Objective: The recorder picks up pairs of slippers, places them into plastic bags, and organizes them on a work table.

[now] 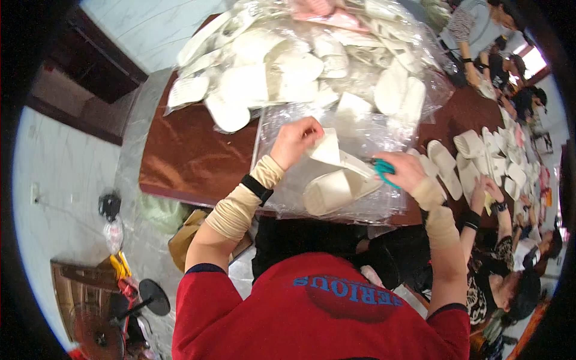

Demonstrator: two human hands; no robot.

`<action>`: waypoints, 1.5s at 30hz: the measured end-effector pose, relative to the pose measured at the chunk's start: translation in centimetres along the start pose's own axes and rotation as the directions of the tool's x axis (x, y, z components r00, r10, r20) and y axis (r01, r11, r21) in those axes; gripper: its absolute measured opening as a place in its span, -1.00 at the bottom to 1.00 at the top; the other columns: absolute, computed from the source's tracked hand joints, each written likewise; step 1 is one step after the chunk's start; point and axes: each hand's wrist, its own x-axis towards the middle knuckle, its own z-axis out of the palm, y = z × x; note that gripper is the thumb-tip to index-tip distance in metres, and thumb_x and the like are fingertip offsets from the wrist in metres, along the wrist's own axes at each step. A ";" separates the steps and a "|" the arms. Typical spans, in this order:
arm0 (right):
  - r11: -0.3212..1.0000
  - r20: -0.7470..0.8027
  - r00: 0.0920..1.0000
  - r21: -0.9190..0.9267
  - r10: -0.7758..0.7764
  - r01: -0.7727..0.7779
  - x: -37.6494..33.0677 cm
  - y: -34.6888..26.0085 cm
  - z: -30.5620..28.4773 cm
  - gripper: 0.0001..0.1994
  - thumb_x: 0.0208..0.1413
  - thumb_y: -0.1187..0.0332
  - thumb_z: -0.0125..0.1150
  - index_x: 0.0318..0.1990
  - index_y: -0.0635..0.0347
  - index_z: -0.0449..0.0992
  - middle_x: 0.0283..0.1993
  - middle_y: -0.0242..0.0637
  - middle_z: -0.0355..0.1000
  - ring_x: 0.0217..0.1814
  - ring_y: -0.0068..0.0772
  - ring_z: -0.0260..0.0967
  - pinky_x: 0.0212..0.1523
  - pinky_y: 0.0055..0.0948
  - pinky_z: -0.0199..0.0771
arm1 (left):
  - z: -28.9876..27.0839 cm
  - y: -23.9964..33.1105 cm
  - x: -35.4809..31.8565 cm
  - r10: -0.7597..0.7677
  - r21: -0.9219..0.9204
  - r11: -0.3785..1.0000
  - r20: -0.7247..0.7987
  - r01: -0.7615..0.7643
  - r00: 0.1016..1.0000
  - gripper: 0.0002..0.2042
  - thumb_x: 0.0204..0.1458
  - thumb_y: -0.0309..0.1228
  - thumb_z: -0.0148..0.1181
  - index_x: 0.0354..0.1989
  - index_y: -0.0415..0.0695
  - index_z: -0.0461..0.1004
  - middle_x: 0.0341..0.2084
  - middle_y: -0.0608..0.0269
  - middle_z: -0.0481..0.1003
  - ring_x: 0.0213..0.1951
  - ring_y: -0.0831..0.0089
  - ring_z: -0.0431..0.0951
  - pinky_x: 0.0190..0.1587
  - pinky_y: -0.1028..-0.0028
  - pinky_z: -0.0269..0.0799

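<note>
My left hand (pixel 295 141) is closed, pinching the edge of a white slipper (pixel 326 148) by its strap and holding it tilted over the table. In my right hand (pixel 403 170) are teal-handled scissors (pixel 384 170), their tips against the far end of that slipper. Their blades are mostly hidden, so I cannot tell whether they touch it. A second white slipper (pixel 327 193) lies just below, on clear plastic sheets (pixel 279 180) spread along the table's near edge.
A large heap of white slippers (pixel 270 72) in clear plastic covers the far side of the brown-covered table (pixel 192 150), with some pink ones on top. More white slippers (pixel 444 165) lie to the right, where several people work. A fan (pixel 99 336) stands at lower left.
</note>
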 end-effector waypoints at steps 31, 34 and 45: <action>0.987 -0.364 0.919 0.110 0.152 -0.120 6.1 -2.3 8.5 -0.78 0.06 0.27 0.15 -0.12 0.01 0.49 -0.25 -0.02 0.49 -0.21 0.02 0.46 -0.25 -0.17 0.46 | -10.0 1.2 -7.3 -0.415 -0.786 0.552 -0.549 -0.278 0.725 -0.93 0.13 -0.53 0.07 -0.23 -0.17 0.42 -0.40 0.29 0.48 -0.43 0.68 0.39 -0.44 0.66 0.28; 0.958 -0.391 0.890 -0.063 0.234 -0.280 2.3 -1.6 4.2 -0.66 0.10 0.28 0.15 0.00 0.23 0.44 -0.19 -0.03 0.49 -0.20 0.00 0.45 -0.21 -0.21 0.42 | -15.4 -0.2 -14.4 -0.470 -0.597 0.749 -0.785 -0.288 0.404 -0.86 0.11 -0.53 0.09 -0.16 -0.20 0.43 -0.40 0.30 0.49 -0.47 0.68 0.37 -0.46 0.67 0.27; 0.966 -0.216 0.975 -0.257 -0.059 0.002 -1.6 1.2 4.7 -0.65 0.10 0.43 -0.07 0.02 -0.02 0.50 0.16 -0.28 0.33 0.29 -0.14 0.12 0.31 -0.25 0.06 | -29.2 -13.6 -42.5 -0.122 -0.155 0.785 -0.988 0.600 -0.095 -0.86 -0.01 -0.56 0.12 -0.25 -0.23 0.49 -0.44 0.27 0.52 -0.44 0.50 0.48 -0.40 0.56 0.37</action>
